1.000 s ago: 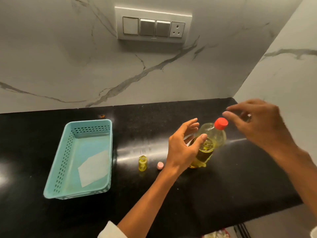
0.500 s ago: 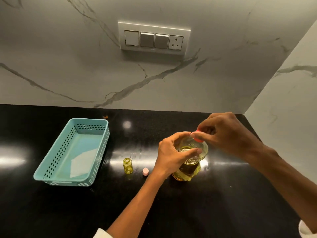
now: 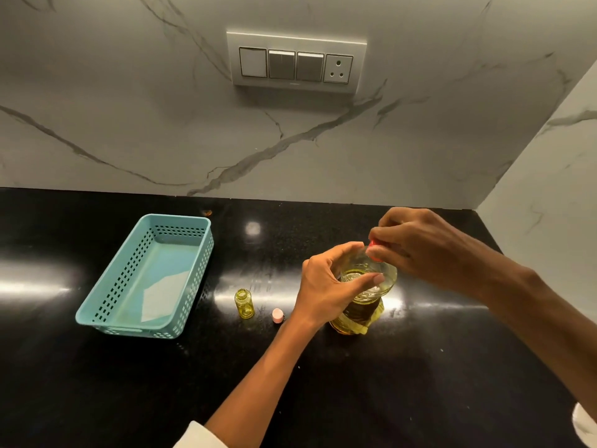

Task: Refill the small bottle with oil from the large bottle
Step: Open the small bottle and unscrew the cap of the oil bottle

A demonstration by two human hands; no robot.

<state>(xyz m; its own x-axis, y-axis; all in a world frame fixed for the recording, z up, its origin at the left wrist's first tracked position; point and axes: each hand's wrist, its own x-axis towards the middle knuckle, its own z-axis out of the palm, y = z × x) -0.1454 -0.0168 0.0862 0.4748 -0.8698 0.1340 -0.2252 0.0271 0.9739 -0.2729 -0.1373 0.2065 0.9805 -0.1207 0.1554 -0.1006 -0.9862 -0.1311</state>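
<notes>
Left hand [image 3: 326, 286] wraps large bottle [image 3: 361, 305] shoulder; right hand [image 3: 420, 250] pinches its red cap [image 3: 374, 244]. One small bottle [image 3: 244, 303], one pink cap [image 3: 277, 315], one basket [image 3: 97, 318].

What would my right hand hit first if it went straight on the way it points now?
Probably the left hand: the right hand, pinching the red cap on the large bottle, points at its curled fingers, though depth is unclear.

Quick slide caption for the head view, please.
Left hand grips the large bottle while right hand pinches its red cap; small bottle stands uncapped nearby.
</notes>
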